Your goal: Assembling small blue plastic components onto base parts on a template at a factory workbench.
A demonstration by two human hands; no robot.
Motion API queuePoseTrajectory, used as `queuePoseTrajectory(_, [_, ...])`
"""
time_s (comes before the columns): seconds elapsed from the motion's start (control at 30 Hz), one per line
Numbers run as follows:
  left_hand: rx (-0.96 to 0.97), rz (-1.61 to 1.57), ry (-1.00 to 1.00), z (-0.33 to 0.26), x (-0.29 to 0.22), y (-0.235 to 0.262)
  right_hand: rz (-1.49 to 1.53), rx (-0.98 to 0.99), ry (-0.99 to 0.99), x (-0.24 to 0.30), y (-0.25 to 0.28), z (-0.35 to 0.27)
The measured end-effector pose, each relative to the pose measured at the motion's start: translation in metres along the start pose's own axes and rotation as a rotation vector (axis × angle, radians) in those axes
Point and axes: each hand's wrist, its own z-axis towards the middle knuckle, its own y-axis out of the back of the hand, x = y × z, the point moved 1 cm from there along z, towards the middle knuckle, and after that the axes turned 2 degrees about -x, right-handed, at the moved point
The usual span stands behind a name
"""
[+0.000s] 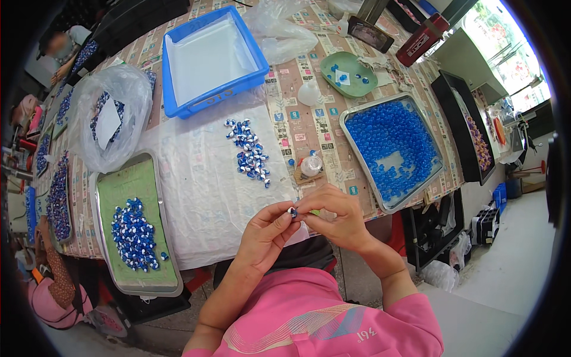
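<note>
Just beyond the table's near edge, my two hands meet around a small blue-and-white bead (292, 211). The thumb and index finger of my left hand (263, 235) pinch it from the left. My right hand (339, 219) is closed, its fingertips pressed against the bead's right side; whether they grip the bead or some tiny piece is hidden. A bit of yellow-green shows beside the right fingers. Ahead lies a loose heap of blue-and-white beads (251, 152) on a white sheet (190, 196). A small clear jar (311, 166) stands on a little block beyond my right hand.
At right sits a metal tray (389, 205) of plain blue beads; at left, a green-lined tray (128, 285) with finished-looking beads. Farther off are a blue bin (217, 92), a bead-filled plastic bag (122, 149), a green dish (357, 89), a phone (370, 34) and a red bottle (422, 40). Other people sit at left.
</note>
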Motion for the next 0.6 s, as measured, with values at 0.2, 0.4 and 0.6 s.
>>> queuePoseTrajectory(0.2, [-0.011,0.060,-0.024,0.001,0.008,0.001,0.003,0.031,-0.016,-0.002,0.005,-0.003])
queuePoseTrajectory(0.4, [-0.011,0.144,-0.054,0.002,0.012,0.006,0.012,0.124,-0.081,0.000,0.013,-0.002])
queuePoseTrajectory(0.6, [0.046,0.068,0.027,0.004,0.009,0.005,0.051,0.129,-0.021,0.005,0.020,0.002])
